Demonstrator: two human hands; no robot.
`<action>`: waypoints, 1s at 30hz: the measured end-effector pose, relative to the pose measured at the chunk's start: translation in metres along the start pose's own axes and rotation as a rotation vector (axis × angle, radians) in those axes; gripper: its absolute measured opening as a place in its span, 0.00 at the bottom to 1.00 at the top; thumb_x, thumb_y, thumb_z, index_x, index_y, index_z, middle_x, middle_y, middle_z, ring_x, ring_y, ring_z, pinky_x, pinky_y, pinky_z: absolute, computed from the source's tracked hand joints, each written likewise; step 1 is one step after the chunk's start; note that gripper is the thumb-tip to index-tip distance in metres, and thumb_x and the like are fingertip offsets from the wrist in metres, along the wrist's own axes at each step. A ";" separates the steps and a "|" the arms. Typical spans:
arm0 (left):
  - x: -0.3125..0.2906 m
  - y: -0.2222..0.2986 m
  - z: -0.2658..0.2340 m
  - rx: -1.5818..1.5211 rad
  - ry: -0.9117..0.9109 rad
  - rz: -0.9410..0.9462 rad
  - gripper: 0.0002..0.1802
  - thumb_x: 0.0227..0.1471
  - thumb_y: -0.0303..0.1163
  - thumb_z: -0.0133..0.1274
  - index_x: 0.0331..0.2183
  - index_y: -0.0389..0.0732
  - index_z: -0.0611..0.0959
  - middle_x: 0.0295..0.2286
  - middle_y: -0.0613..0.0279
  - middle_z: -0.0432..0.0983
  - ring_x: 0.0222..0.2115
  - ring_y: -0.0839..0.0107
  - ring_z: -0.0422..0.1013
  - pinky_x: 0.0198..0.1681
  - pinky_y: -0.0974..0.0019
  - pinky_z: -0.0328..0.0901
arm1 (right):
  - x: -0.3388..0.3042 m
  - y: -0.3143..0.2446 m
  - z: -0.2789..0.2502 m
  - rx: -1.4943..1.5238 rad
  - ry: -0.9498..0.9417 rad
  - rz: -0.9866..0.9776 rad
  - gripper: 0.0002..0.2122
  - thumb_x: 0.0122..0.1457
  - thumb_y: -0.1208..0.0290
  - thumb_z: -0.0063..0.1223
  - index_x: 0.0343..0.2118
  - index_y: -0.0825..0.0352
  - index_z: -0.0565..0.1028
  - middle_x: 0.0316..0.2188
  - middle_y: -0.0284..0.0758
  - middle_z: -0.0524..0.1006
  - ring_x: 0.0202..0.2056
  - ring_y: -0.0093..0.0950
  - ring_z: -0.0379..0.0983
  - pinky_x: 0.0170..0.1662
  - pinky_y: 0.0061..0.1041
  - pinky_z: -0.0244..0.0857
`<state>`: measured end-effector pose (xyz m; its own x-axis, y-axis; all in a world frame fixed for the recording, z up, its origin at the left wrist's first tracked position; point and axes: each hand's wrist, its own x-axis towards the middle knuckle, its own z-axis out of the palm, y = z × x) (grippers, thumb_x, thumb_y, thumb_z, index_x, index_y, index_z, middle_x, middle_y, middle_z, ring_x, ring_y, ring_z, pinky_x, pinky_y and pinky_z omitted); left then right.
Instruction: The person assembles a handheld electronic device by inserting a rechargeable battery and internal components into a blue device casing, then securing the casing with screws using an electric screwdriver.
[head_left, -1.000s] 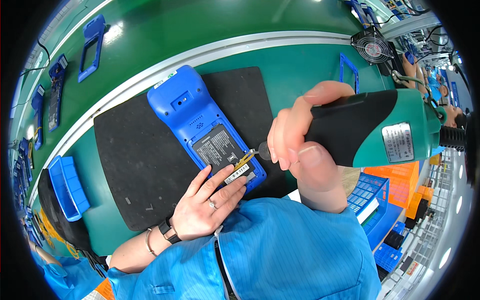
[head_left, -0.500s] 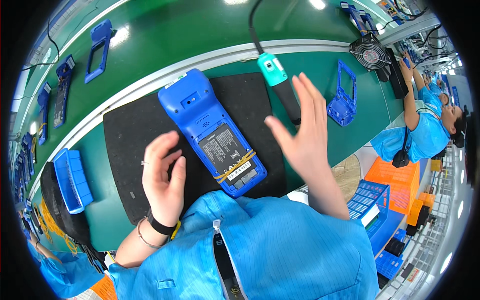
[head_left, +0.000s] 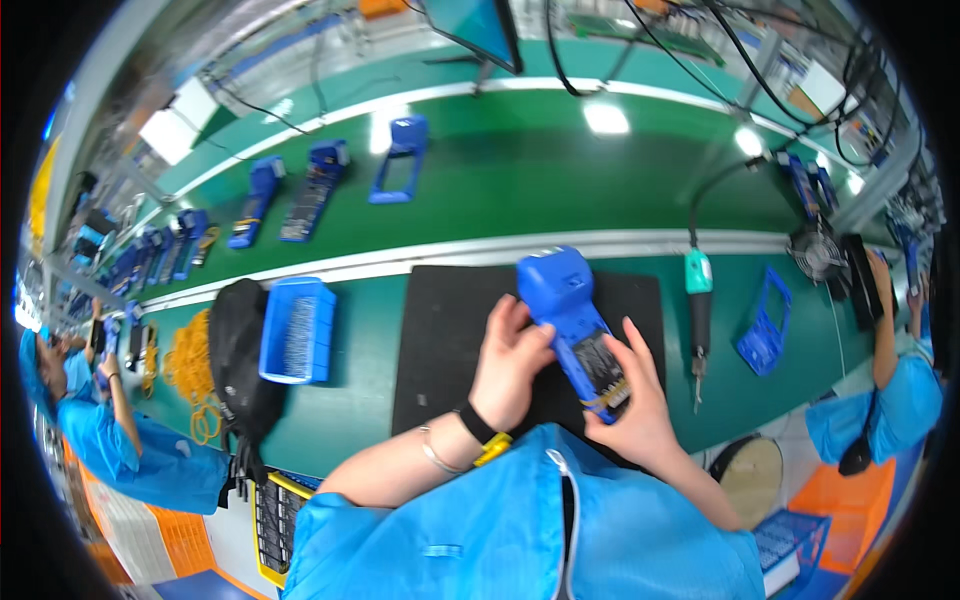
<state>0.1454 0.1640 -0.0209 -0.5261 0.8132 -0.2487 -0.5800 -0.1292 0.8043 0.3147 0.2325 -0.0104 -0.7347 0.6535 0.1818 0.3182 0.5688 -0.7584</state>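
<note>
A blue handheld terminal [head_left: 555,285] lies back side up over the black mat, slightly tilted. Its dark battery [head_left: 597,362] shows in the lower half, with a yellow rubber band [head_left: 606,397] around that end. My left hand [head_left: 508,365] is closed at the terminal's upper left edge, thumb and curled fingers against it. Around the lower right end, my right hand [head_left: 640,412] grips with its thumb near the bottom and its fingers along the side. To the right of the mat lies an electric screwdriver [head_left: 699,300] with a teal and black body, its bit pointing toward me.
Left of the black mat [head_left: 440,340] stand a blue bin [head_left: 297,330] of small parts, a black bag [head_left: 240,350] and yellow rubber bands [head_left: 187,355]. A blue frame [head_left: 768,325] and a fan [head_left: 818,255] are at right. More terminals [head_left: 318,190] line the green conveyor [head_left: 520,190]. Co-workers sit on both sides.
The view has swung left and up. My hands, apart from the terminal before, have come in onto it from both sides. The screwdriver now hangs straighter, pointing toward me.
</note>
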 end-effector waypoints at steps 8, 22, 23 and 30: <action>-0.001 0.018 -0.026 -0.289 -0.531 -0.164 0.35 0.61 0.54 0.36 0.56 0.34 0.64 0.54 0.53 0.65 0.54 0.62 0.64 0.58 0.56 0.58 | 0.024 -0.062 0.011 0.091 -0.088 -0.225 0.29 0.42 0.74 0.65 0.51 0.68 0.68 0.57 0.46 0.61 0.58 0.44 0.58 0.58 0.36 0.56; 0.016 0.026 -0.059 -0.321 -0.475 -0.342 0.30 0.57 0.54 0.46 0.44 0.33 0.75 0.35 0.55 0.78 0.35 0.68 0.76 0.41 0.64 0.71 | 0.054 -0.042 0.029 0.016 -0.345 -0.469 0.10 0.43 0.84 0.58 0.29 0.67 0.70 0.25 0.36 0.70 0.28 0.34 0.69 0.29 0.29 0.64; 0.014 0.031 -0.057 -0.328 -0.412 -0.360 0.31 0.55 0.56 0.47 0.41 0.34 0.77 0.33 0.56 0.78 0.33 0.68 0.76 0.38 0.65 0.72 | 0.053 -0.043 0.023 0.014 -0.346 -0.464 0.10 0.43 0.84 0.58 0.29 0.67 0.70 0.25 0.36 0.70 0.28 0.34 0.69 0.29 0.29 0.64; 0.025 0.060 -0.076 -0.462 -0.206 -0.219 0.37 0.52 0.61 0.45 0.42 0.32 0.76 0.34 0.48 0.78 0.36 0.53 0.75 0.43 0.51 0.69 | 0.050 -0.042 0.011 0.357 -0.580 -0.216 0.07 0.53 0.82 0.55 0.32 0.68 0.68 0.28 0.34 0.71 0.27 0.23 0.70 0.31 0.22 0.64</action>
<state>0.0502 0.1334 -0.0194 -0.2567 0.9374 -0.2352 -0.8993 -0.1425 0.4134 0.2581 0.2360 0.0237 -0.9910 0.1170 0.0643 -0.0134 0.3923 -0.9197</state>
